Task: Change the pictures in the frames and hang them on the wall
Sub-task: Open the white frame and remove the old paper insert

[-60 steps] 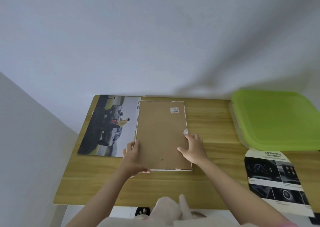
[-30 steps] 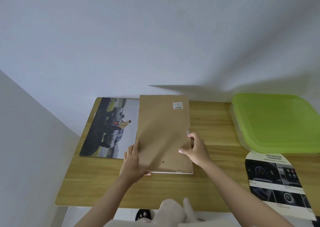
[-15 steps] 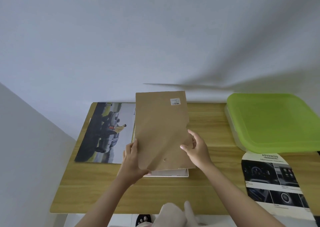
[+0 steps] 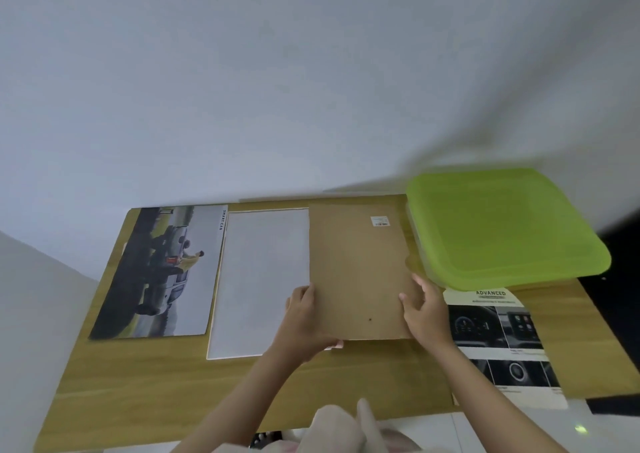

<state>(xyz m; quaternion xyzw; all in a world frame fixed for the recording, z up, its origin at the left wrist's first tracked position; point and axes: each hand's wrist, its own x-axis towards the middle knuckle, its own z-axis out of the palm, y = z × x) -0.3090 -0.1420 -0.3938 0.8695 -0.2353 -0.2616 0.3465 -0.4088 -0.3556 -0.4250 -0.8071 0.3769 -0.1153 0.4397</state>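
Left hand (image 4: 304,317) grasps the near left edge of the brown backing board (image 4: 358,272); right hand (image 4: 424,310) grasps its near right edge. The board sits just above the wooden counter (image 4: 166,383), partly overlapping the white frame (image 4: 258,279) at its 9 o'clock. At 9 o'clock of the frame lies the car poster (image 4: 162,272), touching it. At 3 o'clock of the right hand lies a dashboard leaflet (image 4: 498,335). At 1 o'clock stands a green-lidded container (image 4: 502,224).

Brown backing board (image 4: 356,272), lime-green lid (image 4: 502,224), wood-grain table (image 4: 156,383).
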